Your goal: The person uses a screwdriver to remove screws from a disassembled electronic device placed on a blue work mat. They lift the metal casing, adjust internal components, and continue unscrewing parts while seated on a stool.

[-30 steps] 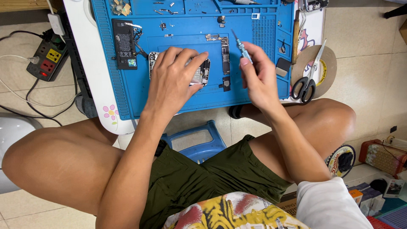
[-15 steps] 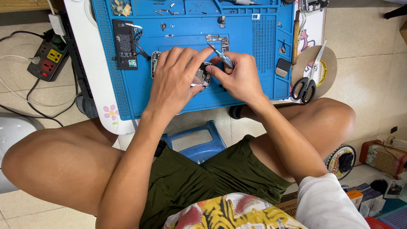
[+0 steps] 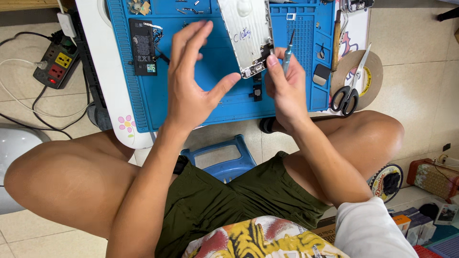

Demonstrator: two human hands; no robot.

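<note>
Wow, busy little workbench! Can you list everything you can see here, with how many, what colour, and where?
Repair mat: one, blue, on the low white table.
Phone panel: one, silvery, lifted over the mat, pinched at its lower corner by the right hand.
Screwdriver: one, blue-handled, upright in the right hand.
Battery: one, black, on the mat's left side.
Small part: one, black, on the mat below the panel.
Scissors: one, black handles, lying on the tape roll right of the mat.
Power strip: one, dark, on the floor at left.
Stool: one, blue, between the knees.
Left hand: open, fingers spread, over the mat, holding nothing.
Right hand: grips panel and screwdriver.
</note>
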